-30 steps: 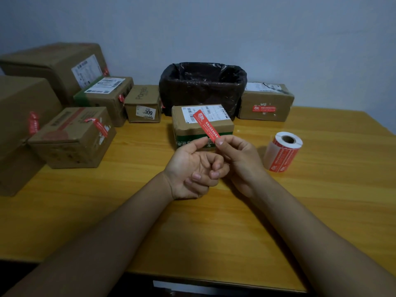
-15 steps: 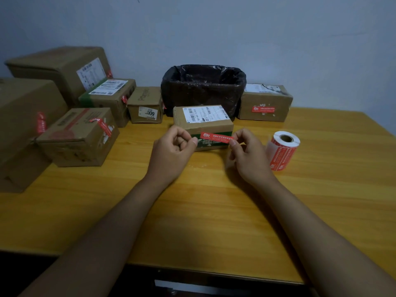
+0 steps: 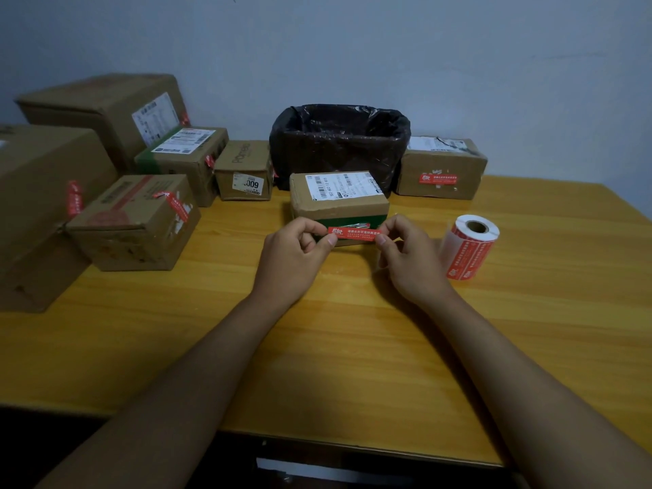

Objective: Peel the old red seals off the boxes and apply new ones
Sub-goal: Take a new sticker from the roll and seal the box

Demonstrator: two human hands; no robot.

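Since the earlier frame, the new red seal has been carried a little closer to the small box at the middle of the desk, where it is now held level against the box's front face. One end is pinched by the left hand and the other by the right hand, so each grip is closed on a tip and the seal spans the gap between them. It is probably kept taut this way so that no creases form, and lined up with the lower front edge for pressing on. Whether it touches the cardboard cannot be told. The seal roll is stood just right of the right hand, within reach, and a lined bin is set behind the box, probably for peeled seals.
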